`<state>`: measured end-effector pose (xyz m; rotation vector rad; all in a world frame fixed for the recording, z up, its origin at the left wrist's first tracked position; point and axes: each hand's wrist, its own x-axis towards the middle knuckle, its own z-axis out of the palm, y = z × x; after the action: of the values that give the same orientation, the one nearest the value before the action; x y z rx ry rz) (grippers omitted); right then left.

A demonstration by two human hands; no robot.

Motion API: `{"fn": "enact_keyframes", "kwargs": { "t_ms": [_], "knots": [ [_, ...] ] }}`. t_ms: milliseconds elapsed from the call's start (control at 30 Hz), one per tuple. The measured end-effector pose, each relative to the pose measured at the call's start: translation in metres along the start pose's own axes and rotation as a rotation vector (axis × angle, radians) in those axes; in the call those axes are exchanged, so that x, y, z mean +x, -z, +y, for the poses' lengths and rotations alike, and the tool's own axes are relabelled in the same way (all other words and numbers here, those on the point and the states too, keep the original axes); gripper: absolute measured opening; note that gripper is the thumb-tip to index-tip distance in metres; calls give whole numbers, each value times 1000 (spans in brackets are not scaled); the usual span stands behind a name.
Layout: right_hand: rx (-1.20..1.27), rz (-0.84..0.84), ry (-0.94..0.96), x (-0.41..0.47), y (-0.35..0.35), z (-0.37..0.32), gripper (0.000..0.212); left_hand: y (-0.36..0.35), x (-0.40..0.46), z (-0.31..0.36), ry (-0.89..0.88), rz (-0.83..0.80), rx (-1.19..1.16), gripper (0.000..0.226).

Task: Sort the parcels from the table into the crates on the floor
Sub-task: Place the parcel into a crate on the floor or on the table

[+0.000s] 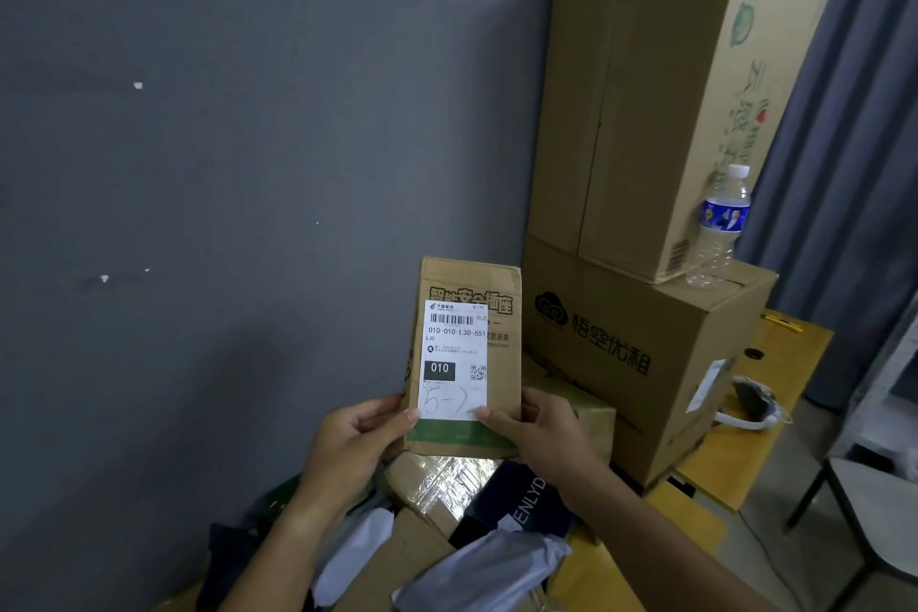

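Note:
A small brown cardboard parcel is held upright in front of the grey wall, its white shipping label facing me, marked "010" and a handwritten "5-". My left hand grips its lower left edge, thumb on the label's corner. My right hand grips the lower right edge, thumb on the label. Below lies a pile of parcels on the yellow table: taped cartons, grey poly bags and a dark blue bag. No crate is in view.
Two big cartons are stacked at the right, the lower carton on the table, the tall carton on top. A water bottle stands on the lower one. White headphones lie on the table. A chair is at right.

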<state>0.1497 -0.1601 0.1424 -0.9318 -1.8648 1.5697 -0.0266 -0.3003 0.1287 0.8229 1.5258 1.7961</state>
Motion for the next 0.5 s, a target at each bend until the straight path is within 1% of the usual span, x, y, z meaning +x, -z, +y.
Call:
{"fn": "enact_keyframes", "kwargs": {
  "t_ms": [67,133,233,300,433,500],
  "knots": [
    [-38,19,1,-4,6,3,42,-5,0,-5,2,-10,-1,22],
    [-65,37,-1,-7,12,7,44,-11,0,-10,13,-16,-19,29],
    [-94,50,-4,-13,20,9,35,-17,-1,-17,36,-28,-10,34],
    [-105,57,-4,-17,25,10,29,-22,-2,-21,40,-49,6,32],
    [-77,79,-22,-25,36,15,27,-39,-7,-21,31,-55,25,20],
    [-66,97,-41,-31,45,19,29,-51,-10,-22,30,-69,53,18]
  ]
}}
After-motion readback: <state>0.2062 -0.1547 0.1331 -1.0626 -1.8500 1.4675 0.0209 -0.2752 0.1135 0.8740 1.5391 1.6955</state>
